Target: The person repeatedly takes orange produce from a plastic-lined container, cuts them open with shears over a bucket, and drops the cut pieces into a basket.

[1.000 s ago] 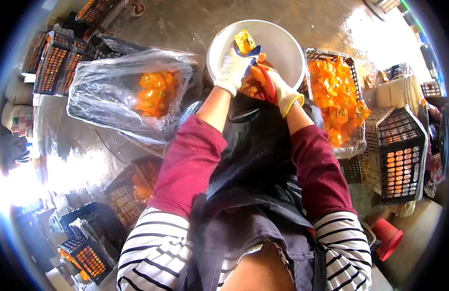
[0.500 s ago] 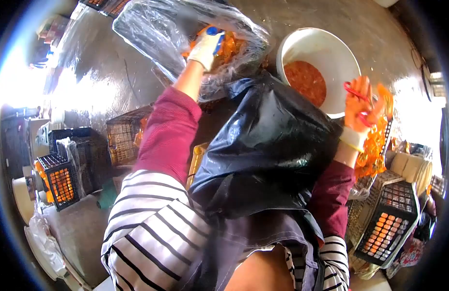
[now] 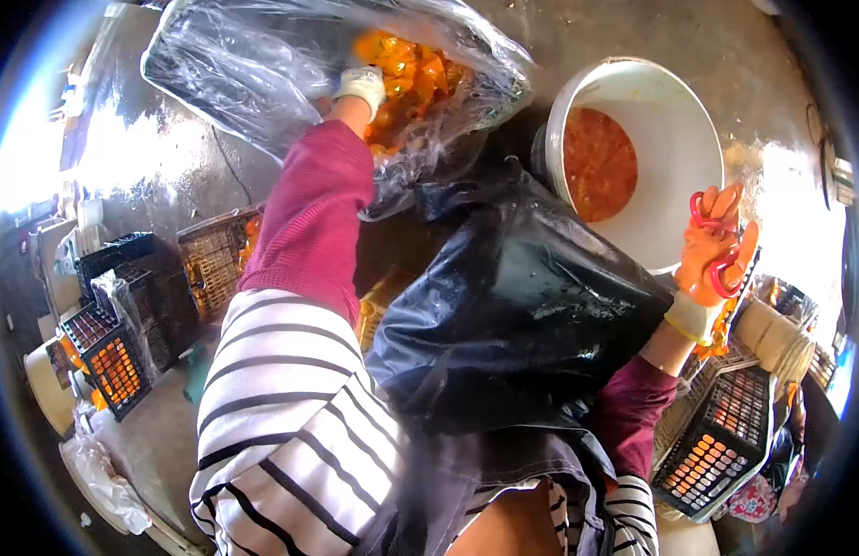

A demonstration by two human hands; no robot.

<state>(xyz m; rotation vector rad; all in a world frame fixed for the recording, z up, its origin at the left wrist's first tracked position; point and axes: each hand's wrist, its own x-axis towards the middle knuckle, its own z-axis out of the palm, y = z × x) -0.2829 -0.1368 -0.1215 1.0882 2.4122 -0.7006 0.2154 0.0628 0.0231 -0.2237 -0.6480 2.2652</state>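
Observation:
My left hand (image 3: 362,87), in a pale glove, reaches into clear plastic sheeting (image 3: 235,65) beside a heap of glossy orange pieces (image 3: 415,88). Its fingers are blurred and partly hidden, so any grip there is unclear. On the right, my right hand (image 3: 709,258) wears an orange glove with a pale cuff. Red-handled scissors (image 3: 723,278) sit in it, the loops around the fingers; the blades are not visible. Between my hands stands a white bucket (image 3: 675,130) with reddish-orange contents (image 3: 601,165), left of my right hand.
A black apron (image 3: 531,296) covers my lap. Crates stand on both sides: a brown one (image 3: 209,269), a black one holding orange items (image 3: 119,366) at left, and another black crate (image 3: 717,445) at right. The floor (image 3: 503,28) looks wet.
My left hand has moved left and slightly down, off the top of the orange heap. My right hand is lower and farther from the bucket, still with the scissors. The view has shifted somewhat.

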